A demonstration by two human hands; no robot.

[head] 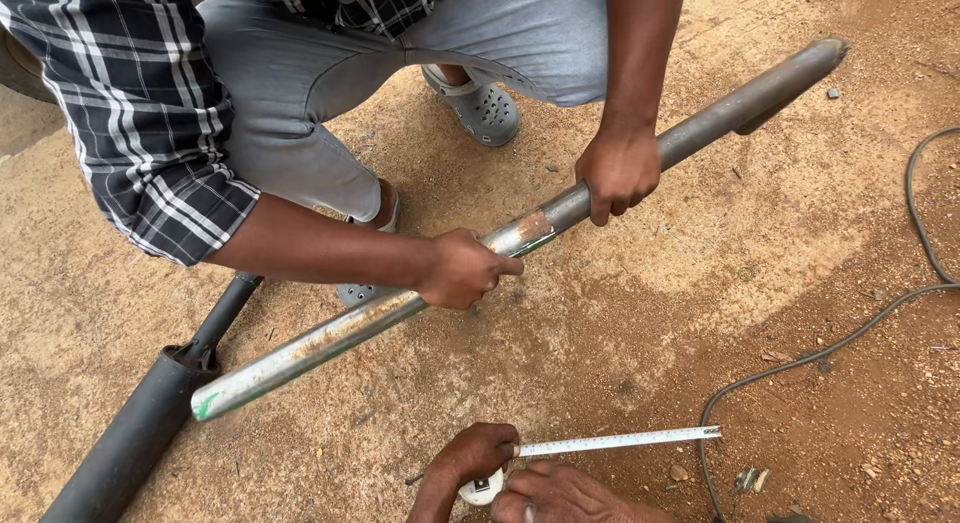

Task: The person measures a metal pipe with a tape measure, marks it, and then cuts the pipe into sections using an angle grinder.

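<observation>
- Sandy brown dirt ground [620, 313]: carries every item listed below.
- Co-worker in a checked shirt [130, 93] and grey trousers: crouches at the far edge of the ground, both hands closed around the long pipe.
- Long grey steel pipe with rust patches [330, 338]: runs diagonally from the near left toward the far right corner, held clear of the ground.
- Black cylindrical tube with a thinner rod [130, 433]: lies at the near left corner, under the pipe's lower end.
- Black cable [850, 333]: curves along the right edge.
- White tape measure with a silver blade [620, 441]: at the near edge, blade extended rightward just above the ground.
- Left hand [480, 453]: clamped on the tape measure case.
- Right hand [560, 495]: fingers together, resting against the case.
</observation>
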